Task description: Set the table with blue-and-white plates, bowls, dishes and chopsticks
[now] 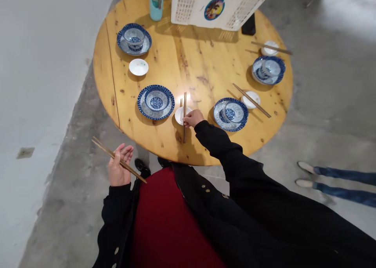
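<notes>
My right hand (194,118) pinches a pair of wooden chopsticks (185,103) over a small white saucer (178,116) near the front of the table. Left of that saucer, a patterned bowl (156,100) sits on a blue-and-white plate (141,110). To its right, a plate (217,119) carries another bowl. My left hand (120,170) is off the table, palm up, another pair of chopsticks (103,146) held under its thumb with the fingers loosely extended.
On the round wooden table (194,68) stand a white basket (194,7), a light-blue bottle (156,9) and a dark phone (249,25). Chopsticks (258,105) lie across a saucer (253,96) at right. A white saucer (138,67) sits at left. Another person's legs (343,176) show at right.
</notes>
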The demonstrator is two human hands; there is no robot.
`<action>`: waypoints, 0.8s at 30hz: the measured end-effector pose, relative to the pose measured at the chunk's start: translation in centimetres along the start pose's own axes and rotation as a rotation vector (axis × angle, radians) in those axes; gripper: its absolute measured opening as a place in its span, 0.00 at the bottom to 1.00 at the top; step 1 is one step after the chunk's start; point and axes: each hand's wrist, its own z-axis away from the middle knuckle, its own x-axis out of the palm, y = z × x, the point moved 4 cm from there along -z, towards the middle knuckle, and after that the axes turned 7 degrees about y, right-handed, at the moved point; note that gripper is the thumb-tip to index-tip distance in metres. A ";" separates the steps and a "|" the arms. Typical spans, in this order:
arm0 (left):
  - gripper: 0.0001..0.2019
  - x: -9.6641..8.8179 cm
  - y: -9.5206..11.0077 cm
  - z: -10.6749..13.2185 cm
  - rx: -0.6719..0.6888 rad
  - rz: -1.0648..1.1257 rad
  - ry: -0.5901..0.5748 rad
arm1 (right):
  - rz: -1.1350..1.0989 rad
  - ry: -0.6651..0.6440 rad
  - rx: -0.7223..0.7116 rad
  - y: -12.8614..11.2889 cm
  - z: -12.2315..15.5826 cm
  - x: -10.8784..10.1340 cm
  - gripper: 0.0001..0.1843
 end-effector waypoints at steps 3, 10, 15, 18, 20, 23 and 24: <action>0.20 -0.1 0.6 -1.4 -0.010 -0.024 -0.031 | 0.058 0.047 0.001 0.2 0.2 0.3 0.09; 0.20 0.5 1.4 -3.3 -0.052 -0.043 -0.076 | 0.106 0.057 0.019 0.0 0.1 0.3 0.05; 0.20 0.4 1.6 -3.8 -0.059 -0.050 -0.087 | 0.237 0.053 0.014 -0.6 0.4 0.2 0.07; 0.20 0.3 1.8 -3.9 -0.055 -0.060 -0.104 | 0.393 0.127 -0.041 -1.1 0.7 -0.2 0.09; 0.20 0.4 2.1 -4.0 -0.053 -0.052 -0.112 | 0.466 0.197 -0.077 -1.3 1.0 -0.5 0.11; 0.21 0.8 2.6 -4.1 -0.035 -0.042 -0.129 | 0.497 0.232 -0.114 -1.4 1.7 -0.8 0.13; 0.21 0.9 2.8 -4.1 -0.026 -0.043 -0.139 | 0.500 0.228 -0.117 -1.3 1.9 -0.8 0.13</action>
